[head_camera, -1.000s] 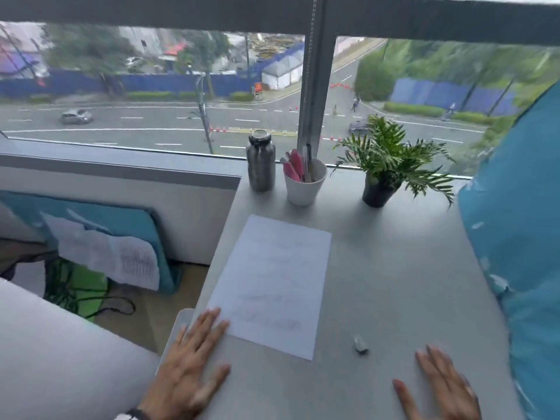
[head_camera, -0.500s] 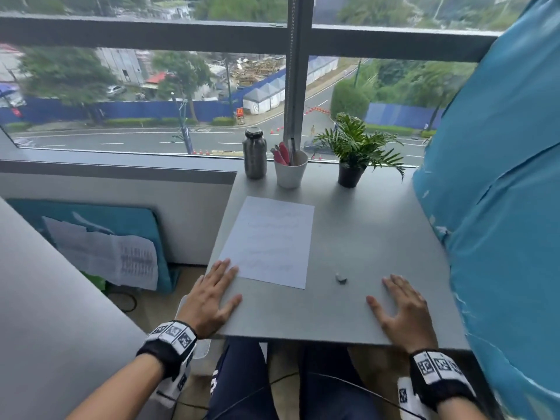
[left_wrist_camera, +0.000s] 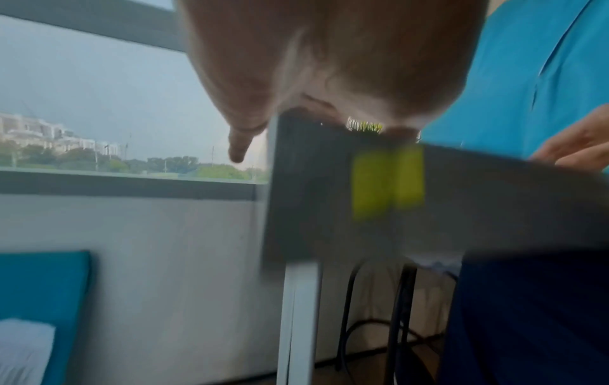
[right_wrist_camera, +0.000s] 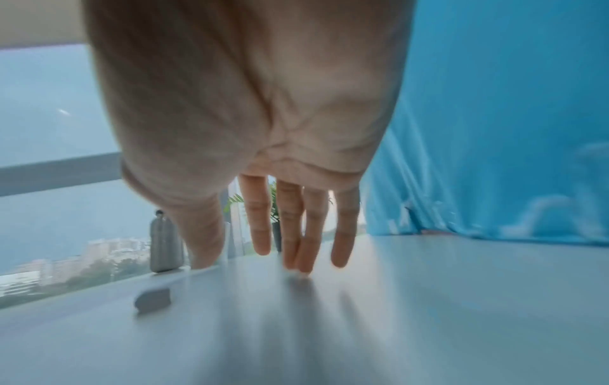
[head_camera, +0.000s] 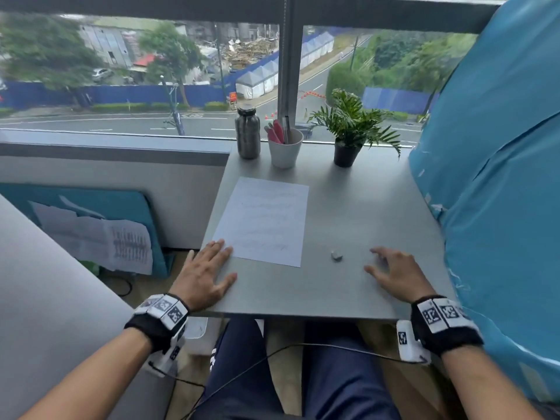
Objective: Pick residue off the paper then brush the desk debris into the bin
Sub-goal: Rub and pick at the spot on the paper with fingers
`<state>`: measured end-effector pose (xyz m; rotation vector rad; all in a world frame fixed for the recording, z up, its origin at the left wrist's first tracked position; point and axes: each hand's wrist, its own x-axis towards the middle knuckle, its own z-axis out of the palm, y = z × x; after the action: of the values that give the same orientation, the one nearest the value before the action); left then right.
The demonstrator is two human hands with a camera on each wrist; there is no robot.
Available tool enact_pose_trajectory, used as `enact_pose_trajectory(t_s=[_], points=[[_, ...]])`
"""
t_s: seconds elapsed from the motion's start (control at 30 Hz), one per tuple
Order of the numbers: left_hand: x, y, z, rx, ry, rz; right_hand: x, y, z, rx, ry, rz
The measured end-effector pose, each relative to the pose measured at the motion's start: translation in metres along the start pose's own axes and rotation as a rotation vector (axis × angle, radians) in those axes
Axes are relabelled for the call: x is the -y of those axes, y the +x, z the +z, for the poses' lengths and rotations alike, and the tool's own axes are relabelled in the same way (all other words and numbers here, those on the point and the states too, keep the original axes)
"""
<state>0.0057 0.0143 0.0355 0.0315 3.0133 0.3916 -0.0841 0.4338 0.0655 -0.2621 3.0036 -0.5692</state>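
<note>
Sitting at the back of the desk (head_camera: pixel 348 213), around 12 o'clock, is one white cup (head_camera: pixel 285 151) holding a few pink pens (head_camera: pixel 274 133). It's got one metal bottle (head_camera: pixel 248 131) at its 9 and one potted plant (head_camera: pixel 348 128) at its 3. One sheet of paper (head_camera: pixel 263 219) lies mid-desk, and one small grey crumb of residue (head_camera: pixel 336 255) sits off the sheet at its 4 o'clock. Left hand (head_camera: pixel 206 272) lies flat, fingers straight, fingertips just on the paper's near corner, holding nothing. Right hand (head_camera: pixel 397 274) is spread and empty, at 3 o'clock of the crumb. A blue curtain (head_camera: pixel 500 162) crowds the right edge.
</note>
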Motion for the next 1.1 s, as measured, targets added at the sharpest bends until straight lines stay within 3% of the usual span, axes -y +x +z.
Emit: enact_pose_trajectory(t_s=[0.13,0.3,0.47,0.57,0.7,0.93,1.1], points=[[-0.009,0.017,-0.028,0.145,0.148,0.018,0.033,0.022,-0.005,0.038,-0.007,-0.083],[-0.030,0.043,-0.059,0.221,0.281,0.020,0.060,0.042,0.005,0.139,-0.133,-0.158],[-0.049,0.078,-0.073,0.173,0.097,0.151,0.069,0.052,0.001,0.195,-0.176,-0.160],[-0.068,0.095,-0.066,0.265,0.069,0.273,0.083,0.053,-0.008,0.187,-0.085,-0.199],[-0.088,0.109,-0.046,0.350,0.062,0.331,0.111,0.057,-0.008,0.192,0.148,-0.250],[-0.102,0.111,-0.023,0.247,0.166,0.257,0.130,0.069,0.015,0.233,0.116,-0.249],[-0.096,0.115,-0.016,0.346,0.123,0.188,0.124,0.073,0.020,0.127,0.183,-0.129]])
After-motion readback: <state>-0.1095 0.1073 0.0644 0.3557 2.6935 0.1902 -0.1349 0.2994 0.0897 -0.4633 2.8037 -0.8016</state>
